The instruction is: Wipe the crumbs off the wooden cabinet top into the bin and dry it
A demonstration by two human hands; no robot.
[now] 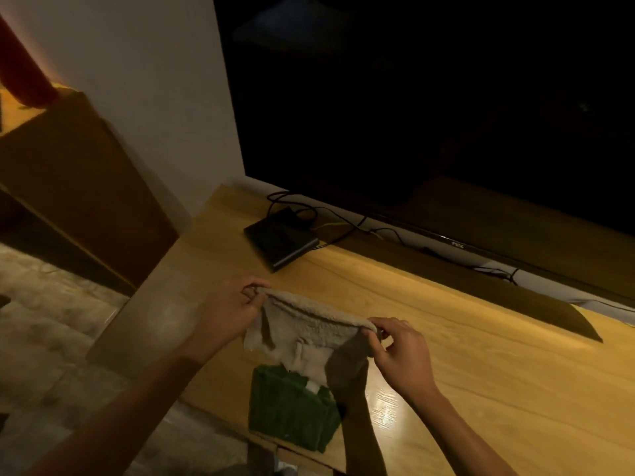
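head view: beige towel [302, 331], soft, light, limp terry; held spread above the tabletop [481, 355] edge at 6 o'clock. left hand [233, 307] pinches one top corner, right hand [400, 352] the other. corners likely the best hold. green cloth [288, 410] beneath.

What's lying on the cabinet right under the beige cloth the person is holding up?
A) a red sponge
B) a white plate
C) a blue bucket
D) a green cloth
D: a folded green cloth lies on the cabinet just below the beige cloth, which the left hand and right hand each pinch by its top edge.
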